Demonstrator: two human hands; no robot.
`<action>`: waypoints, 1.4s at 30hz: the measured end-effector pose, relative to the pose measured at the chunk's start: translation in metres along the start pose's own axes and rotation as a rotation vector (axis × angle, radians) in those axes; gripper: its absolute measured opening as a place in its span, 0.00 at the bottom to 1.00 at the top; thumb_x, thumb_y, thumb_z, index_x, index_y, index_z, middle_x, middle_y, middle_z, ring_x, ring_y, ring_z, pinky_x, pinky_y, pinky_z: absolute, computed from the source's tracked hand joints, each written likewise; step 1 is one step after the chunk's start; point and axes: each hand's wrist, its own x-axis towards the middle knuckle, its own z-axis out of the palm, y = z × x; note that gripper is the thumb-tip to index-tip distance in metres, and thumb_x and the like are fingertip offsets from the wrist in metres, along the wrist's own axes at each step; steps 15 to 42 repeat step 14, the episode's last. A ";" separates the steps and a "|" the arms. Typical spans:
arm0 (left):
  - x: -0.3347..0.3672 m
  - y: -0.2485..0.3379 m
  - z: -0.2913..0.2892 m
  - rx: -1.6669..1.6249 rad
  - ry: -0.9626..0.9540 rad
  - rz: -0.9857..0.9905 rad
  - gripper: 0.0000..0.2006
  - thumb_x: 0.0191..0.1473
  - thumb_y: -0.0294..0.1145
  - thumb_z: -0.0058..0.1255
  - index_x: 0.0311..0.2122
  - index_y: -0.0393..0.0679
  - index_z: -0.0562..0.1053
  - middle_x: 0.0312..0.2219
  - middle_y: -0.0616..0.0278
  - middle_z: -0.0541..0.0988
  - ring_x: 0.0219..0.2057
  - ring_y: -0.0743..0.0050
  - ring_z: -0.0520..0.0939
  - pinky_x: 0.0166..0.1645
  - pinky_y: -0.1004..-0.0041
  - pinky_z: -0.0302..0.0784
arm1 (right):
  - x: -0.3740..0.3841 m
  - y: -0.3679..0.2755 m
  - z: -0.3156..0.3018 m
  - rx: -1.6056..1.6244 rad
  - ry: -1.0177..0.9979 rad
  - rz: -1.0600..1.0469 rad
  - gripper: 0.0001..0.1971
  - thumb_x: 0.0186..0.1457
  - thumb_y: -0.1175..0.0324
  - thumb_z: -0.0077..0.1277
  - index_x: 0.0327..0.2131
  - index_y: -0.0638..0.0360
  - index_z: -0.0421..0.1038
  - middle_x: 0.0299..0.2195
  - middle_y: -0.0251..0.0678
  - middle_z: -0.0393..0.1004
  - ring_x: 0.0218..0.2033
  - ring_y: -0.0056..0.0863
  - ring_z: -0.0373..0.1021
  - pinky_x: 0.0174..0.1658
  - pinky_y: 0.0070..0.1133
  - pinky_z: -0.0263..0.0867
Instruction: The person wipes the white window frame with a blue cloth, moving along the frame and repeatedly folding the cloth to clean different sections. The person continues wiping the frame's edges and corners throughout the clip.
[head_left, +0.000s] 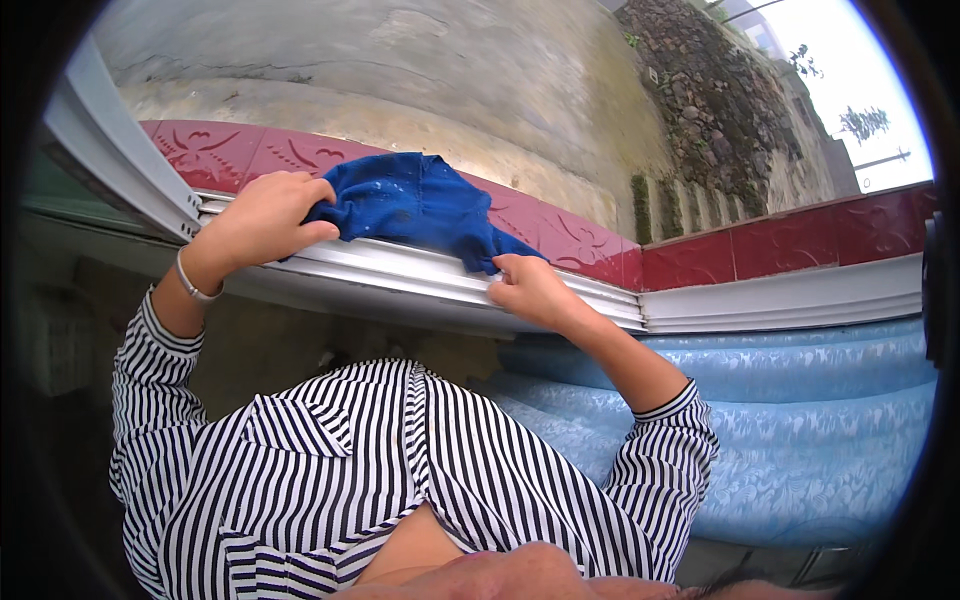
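Observation:
A dark blue cloth [410, 200], flecked with small pale specks, is spread over the white window track [400, 262] and the red tiled sill behind it. My left hand [270, 222] grips the cloth's left end, its thumb along the near side. At the cloth's lower right corner, my right hand [530, 288] pinches the fabric just above the track. Between the two hands the cloth bulges upward in loose folds and covers part of the tiles.
Red patterned tiles [785, 243] continue along the right ledge. A white frame post [115, 135] rises at the left. Light blue curtain fabric [780, 430] hangs at the right. Outside lie a concrete surface [400, 60] and a stone wall [700, 105].

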 end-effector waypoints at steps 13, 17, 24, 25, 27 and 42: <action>0.017 0.002 0.021 -0.303 0.188 -0.041 0.12 0.44 0.28 0.57 0.36 0.40 0.72 0.31 0.46 0.79 0.36 0.49 0.80 0.41 0.61 0.75 | 0.053 -0.107 0.047 1.171 -0.364 0.073 0.10 0.56 0.64 0.51 0.35 0.59 0.67 0.31 0.35 0.78 0.24 0.18 0.73 0.19 0.15 0.61; 0.027 -0.010 0.032 -0.476 0.253 -0.112 0.14 0.44 0.29 0.58 0.38 0.40 0.73 0.32 0.45 0.79 0.37 0.48 0.80 0.42 0.63 0.75 | 0.054 -0.109 0.048 1.166 -0.368 0.072 0.10 0.56 0.64 0.51 0.35 0.59 0.67 0.31 0.35 0.78 0.24 0.18 0.73 0.19 0.15 0.61; 0.027 -0.010 0.032 -0.476 0.253 -0.112 0.14 0.44 0.29 0.58 0.38 0.40 0.73 0.32 0.45 0.79 0.37 0.48 0.80 0.42 0.63 0.75 | 0.054 -0.109 0.048 1.166 -0.368 0.072 0.10 0.56 0.64 0.51 0.35 0.59 0.67 0.31 0.35 0.78 0.24 0.18 0.73 0.19 0.15 0.61; 0.027 -0.010 0.032 -0.476 0.253 -0.112 0.14 0.44 0.29 0.58 0.38 0.40 0.73 0.32 0.45 0.79 0.37 0.48 0.80 0.42 0.63 0.75 | 0.054 -0.109 0.048 1.166 -0.368 0.072 0.10 0.56 0.64 0.51 0.35 0.59 0.67 0.31 0.35 0.78 0.24 0.18 0.73 0.19 0.15 0.61; 0.027 -0.010 0.032 -0.476 0.253 -0.112 0.14 0.44 0.29 0.58 0.38 0.40 0.73 0.32 0.45 0.79 0.37 0.48 0.80 0.42 0.63 0.75 | 0.054 -0.109 0.048 1.166 -0.368 0.072 0.10 0.56 0.64 0.51 0.35 0.59 0.67 0.31 0.35 0.78 0.24 0.18 0.73 0.19 0.15 0.61; 0.027 -0.010 0.032 -0.476 0.253 -0.112 0.14 0.44 0.29 0.58 0.38 0.40 0.73 0.32 0.45 0.79 0.37 0.48 0.80 0.42 0.63 0.75 | 0.054 -0.109 0.048 1.166 -0.368 0.072 0.10 0.56 0.64 0.51 0.35 0.59 0.67 0.31 0.35 0.78 0.24 0.18 0.73 0.19 0.15 0.61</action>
